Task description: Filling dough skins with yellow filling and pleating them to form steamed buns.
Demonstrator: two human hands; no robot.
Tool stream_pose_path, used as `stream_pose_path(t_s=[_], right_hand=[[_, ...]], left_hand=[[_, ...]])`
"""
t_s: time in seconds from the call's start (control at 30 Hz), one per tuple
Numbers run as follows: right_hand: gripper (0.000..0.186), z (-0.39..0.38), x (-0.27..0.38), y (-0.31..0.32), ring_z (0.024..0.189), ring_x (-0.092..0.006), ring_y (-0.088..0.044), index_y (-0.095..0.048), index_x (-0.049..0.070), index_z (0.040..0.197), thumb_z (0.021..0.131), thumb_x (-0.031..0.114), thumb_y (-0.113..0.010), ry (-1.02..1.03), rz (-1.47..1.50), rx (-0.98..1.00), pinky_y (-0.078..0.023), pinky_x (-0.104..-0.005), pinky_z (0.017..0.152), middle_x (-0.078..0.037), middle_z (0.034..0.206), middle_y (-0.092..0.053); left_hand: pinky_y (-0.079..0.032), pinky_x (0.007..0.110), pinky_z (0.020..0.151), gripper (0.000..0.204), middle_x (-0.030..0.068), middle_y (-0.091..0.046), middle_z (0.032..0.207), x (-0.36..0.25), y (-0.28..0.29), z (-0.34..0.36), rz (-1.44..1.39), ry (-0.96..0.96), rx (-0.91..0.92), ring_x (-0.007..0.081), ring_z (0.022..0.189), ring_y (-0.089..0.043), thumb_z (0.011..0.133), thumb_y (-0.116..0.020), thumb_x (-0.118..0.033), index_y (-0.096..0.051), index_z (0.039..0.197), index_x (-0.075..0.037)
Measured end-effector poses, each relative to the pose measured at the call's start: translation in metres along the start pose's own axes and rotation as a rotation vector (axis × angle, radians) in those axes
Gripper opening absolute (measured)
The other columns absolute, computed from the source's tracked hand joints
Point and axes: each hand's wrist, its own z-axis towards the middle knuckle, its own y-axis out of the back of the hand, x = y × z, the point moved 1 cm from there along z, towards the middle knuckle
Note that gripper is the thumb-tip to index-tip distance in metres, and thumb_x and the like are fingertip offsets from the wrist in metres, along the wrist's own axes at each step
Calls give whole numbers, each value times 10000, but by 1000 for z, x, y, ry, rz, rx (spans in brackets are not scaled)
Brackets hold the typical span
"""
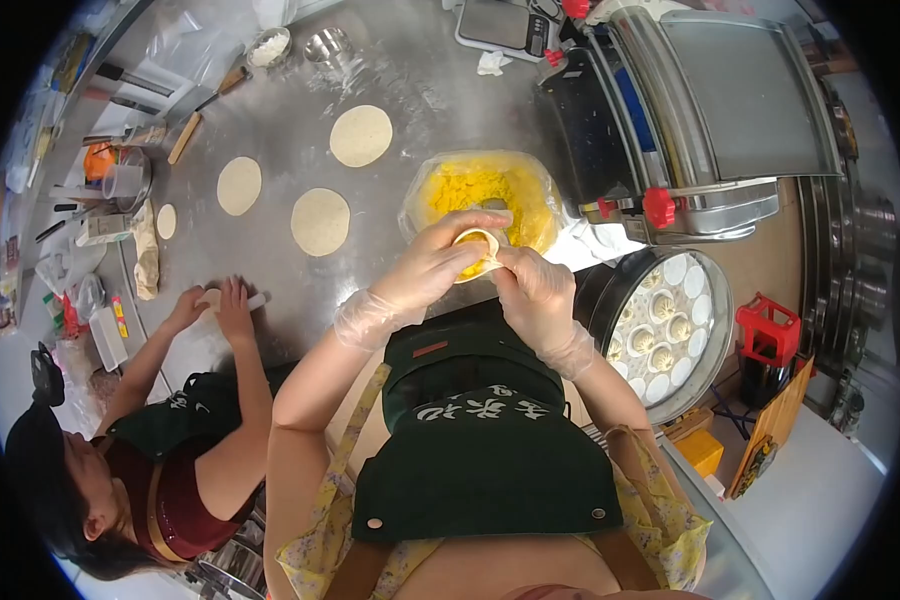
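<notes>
Pale dough wrapper (477,247), open side up, sat cupped between gloved left hand (432,262) and right hand (530,283), fingers of both curled closed around it, above the yellow filling bowl (422,185).

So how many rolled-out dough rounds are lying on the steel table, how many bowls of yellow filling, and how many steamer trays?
Flat dough rounds on the steel table: 4, namely one at, one at, one at and a smaller one at
Bowl of yellow filling: 1
Round steamer tray: 1
Total: 6
</notes>
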Motion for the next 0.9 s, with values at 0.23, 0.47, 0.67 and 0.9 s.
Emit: stream_pose_path(t_s=[0.23,0.47,0.67,0.9], right_hand=[[233,4,4,1,641,-173,-688,-644,9,1014,798,-63,-691,-245,239,-36,-539,-272,600,-107,816,-694],[182,2,16,-9,696,-101,-670,-634,-29,1012,837,-67,-669,-377,450,-204,-542,-239,635,-102,880,-708],[191,-6,12,-15,710,-109,-674,-636,-30,1020,838,-65,-677,-355,362,-165,-541,-237,644,-90,890,-708],[208,-1,15,-18,698,-118,-680,-639,-15,1025,829,-69,-684,-283,331,-166,-545,-247,638,-83,891,-707]], left_hand=[[-345,321,1101,415,127,-509,1384,-14,5,4,267,46,88,205,1299,-460,971,-508,-148,-479,1354,10],[-326,332,1119,435,131,-442,1433,-3,-27,-5,-321,-62,-324,192,1329,-419,943,-531,-36,-463,1372,-17],[-332,344,1123,435,118,-395,1465,-1,-39,-9,-339,-96,-444,208,1340,-409,948,-513,-36,-450,1378,-25],[-371,362,1101,361,121,-512,1380,-3,-37,-10,-460,-94,-494,209,1290,-475,952,-502,-39,-531,1311,-7]])
